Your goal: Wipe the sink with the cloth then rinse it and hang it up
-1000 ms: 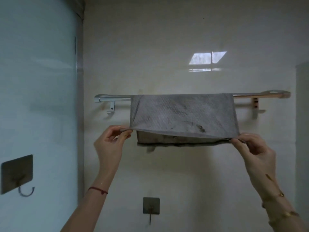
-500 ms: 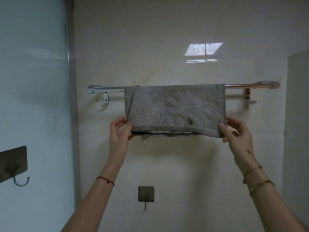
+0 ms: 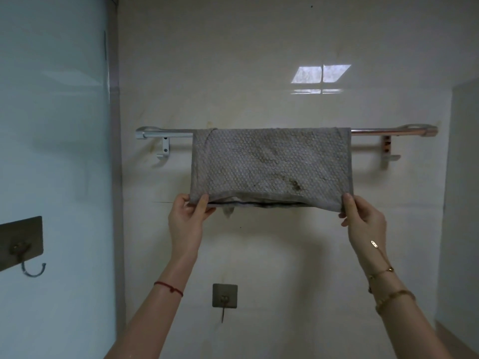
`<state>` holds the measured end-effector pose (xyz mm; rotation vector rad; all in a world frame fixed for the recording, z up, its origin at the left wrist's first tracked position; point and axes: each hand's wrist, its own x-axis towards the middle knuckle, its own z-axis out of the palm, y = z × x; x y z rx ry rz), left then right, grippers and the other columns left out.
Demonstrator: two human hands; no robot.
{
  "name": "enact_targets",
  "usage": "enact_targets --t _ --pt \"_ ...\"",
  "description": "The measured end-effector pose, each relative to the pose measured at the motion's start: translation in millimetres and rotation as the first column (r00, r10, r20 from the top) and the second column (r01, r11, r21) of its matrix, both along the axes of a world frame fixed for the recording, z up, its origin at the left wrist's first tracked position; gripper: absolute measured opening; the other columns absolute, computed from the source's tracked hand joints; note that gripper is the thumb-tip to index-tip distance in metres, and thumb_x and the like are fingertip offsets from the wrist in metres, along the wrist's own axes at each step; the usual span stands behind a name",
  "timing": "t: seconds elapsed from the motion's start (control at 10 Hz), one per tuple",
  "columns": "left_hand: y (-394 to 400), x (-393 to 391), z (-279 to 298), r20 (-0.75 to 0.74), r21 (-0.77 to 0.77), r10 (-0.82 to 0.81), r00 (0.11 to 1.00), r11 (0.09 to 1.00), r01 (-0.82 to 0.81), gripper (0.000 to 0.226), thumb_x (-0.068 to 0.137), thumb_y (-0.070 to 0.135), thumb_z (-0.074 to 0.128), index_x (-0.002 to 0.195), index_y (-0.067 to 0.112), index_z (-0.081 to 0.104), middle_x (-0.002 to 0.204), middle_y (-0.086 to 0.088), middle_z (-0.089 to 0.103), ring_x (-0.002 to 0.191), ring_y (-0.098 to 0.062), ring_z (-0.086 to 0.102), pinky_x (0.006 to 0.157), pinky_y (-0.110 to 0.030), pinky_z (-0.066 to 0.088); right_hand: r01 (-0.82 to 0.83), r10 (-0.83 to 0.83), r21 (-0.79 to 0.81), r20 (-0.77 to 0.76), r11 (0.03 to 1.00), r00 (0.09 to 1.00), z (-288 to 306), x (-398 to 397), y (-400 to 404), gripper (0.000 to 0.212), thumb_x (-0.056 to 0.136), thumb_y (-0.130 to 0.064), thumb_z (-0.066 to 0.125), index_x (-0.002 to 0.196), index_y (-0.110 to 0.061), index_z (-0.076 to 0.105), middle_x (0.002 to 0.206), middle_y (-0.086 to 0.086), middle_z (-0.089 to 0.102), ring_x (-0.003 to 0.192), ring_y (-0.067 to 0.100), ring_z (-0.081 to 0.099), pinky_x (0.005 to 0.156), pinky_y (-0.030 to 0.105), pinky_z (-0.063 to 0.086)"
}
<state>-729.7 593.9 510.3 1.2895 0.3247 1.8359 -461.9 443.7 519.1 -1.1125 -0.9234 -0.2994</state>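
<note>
A grey textured cloth (image 3: 270, 165) with brownish stains hangs folded over the metal towel rail (image 3: 168, 132) on the pale wall. My left hand (image 3: 185, 220) pinches the cloth's lower left corner between thumb and fingers. My right hand (image 3: 363, 220) pinches the lower right corner the same way. Both arms reach up from below. The cloth's back layer shows as a dark edge just under the front one. The sink is out of view.
A square adhesive hook (image 3: 224, 296) is stuck on the wall below the cloth. Another dark hook plate (image 3: 22, 246) sits on the pale blue panel at the left. A wall recess edge runs down the far right.
The front layer, pulled outward a second ago, now hangs flat against the wall. Both hands moved inward and up to the lower corners, still pinching them.
</note>
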Motion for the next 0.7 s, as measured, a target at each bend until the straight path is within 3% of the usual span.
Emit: enact_targets --t 0.2,0.5,0.6,0.7 --pt "2.7 -10.6 -1.1 0.048 -0.122 -0.081 0.996 0.989 0.086 0.011 0.087 0.002 0.071 0.085 0.004 0.060 0.089 -0.015 0.071 0.077 -0.019 0.070 0.075 -0.020 0.060 -0.079 0.107 0.161 -0.172 0.984 0.979 -1.6 -1.2 2.1 0.014 0.092 -0.027 0.063 0.089 -0.013 0.066 0.071 0.003 0.062 0.054 0.004 0.053 0.050 0.015 0.046" --pt "7.8 -17.6 6.6 0.024 -0.182 -0.074 0.997 0.980 0.077 0.017 0.084 -0.001 0.074 0.094 0.003 0.060 0.098 -0.020 0.070 0.083 -0.022 0.068 0.074 -0.018 0.059 -0.107 0.118 0.094 -0.126 0.990 0.985 -2.3 -0.7 -7.5 0.014 0.094 -0.027 0.060 0.086 -0.016 0.066 0.070 0.005 0.064 0.056 0.004 0.053 0.052 0.018 0.046" --pt "10.1 -18.7 12.0 -0.051 -0.189 -0.073 0.996 0.980 0.062 0.027 0.084 0.001 0.075 0.102 0.007 0.055 0.109 -0.019 0.069 0.086 -0.015 0.069 0.079 -0.021 0.059 -0.137 0.143 0.056 -0.118 0.989 0.983 0.2 4.1 -8.8 0.012 0.093 -0.026 0.062 0.088 -0.016 0.066 0.073 0.003 0.065 0.060 0.008 0.056 0.055 0.020 0.048" --pt "10.6 -35.9 13.2 -0.157 -0.184 0.062 0.986 0.979 -0.091 0.045 0.080 0.009 0.081 0.115 0.010 0.053 0.117 -0.012 0.068 0.091 -0.011 0.067 0.091 -0.031 0.056 -0.142 0.147 0.047 -0.126 0.989 0.981 4.2 10.3 -20.1 0.009 0.092 -0.027 0.063 0.090 -0.019 0.067 0.080 -0.001 0.067 0.077 0.020 0.062 0.061 0.020 0.053"
